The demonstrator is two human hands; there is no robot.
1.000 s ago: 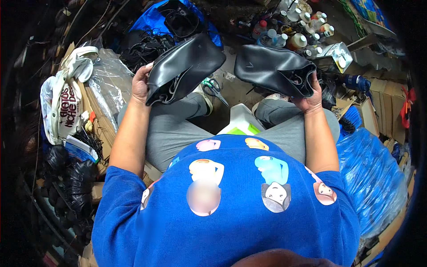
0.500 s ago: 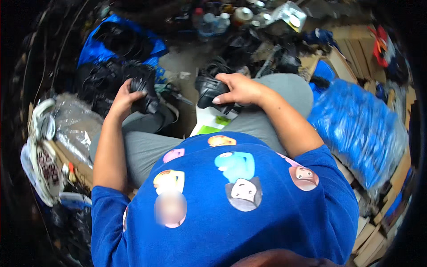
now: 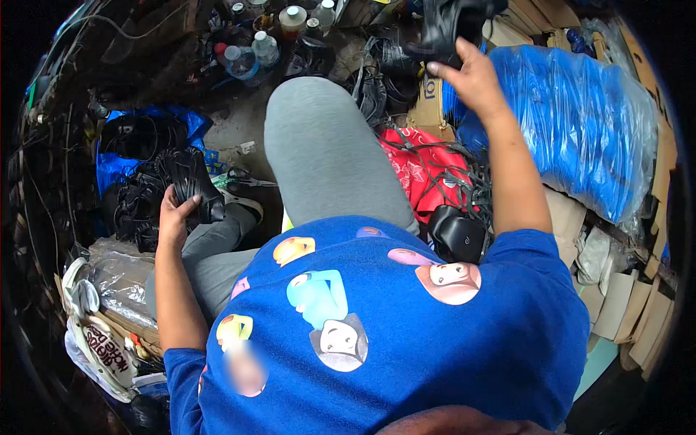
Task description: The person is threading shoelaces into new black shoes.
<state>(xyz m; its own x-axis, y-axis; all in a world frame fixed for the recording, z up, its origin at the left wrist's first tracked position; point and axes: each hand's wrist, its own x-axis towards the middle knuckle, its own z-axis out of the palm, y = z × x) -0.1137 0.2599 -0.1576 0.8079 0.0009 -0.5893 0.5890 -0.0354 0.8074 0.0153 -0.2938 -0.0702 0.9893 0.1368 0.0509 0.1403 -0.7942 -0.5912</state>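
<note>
My left hand [image 3: 176, 217] is closed round a black shoe [image 3: 197, 185], thumb on its near side, above my left leg. Under and beside it lies a heap of black strappy footwear [image 3: 134, 206]. A pair of scissors [image 3: 250, 181] rests just to the right of that shoe. My right arm stretches far forward, and my right hand [image 3: 475, 80] grips another black shoe [image 3: 441, 32], partly cut off by the picture's top edge. Below that hand are a red printed cloth or bag [image 3: 417, 156] with black straps over it and a rounded black case [image 3: 460, 235].
A plastic-wrapped blue bundle [image 3: 573, 130] fills the right side, with cardboard pieces [image 3: 627, 312] beside it. Several bottles [image 3: 265, 49] stand at the far side. A blue bag [image 3: 196, 123] and a clear plastic sheet [image 3: 119, 272] lie to the left.
My right hand has carried its shoe far forward and to the right, away from my lap. My left hand, still holding its shoe, sits lower and further left in the picture. The view has shifted.
</note>
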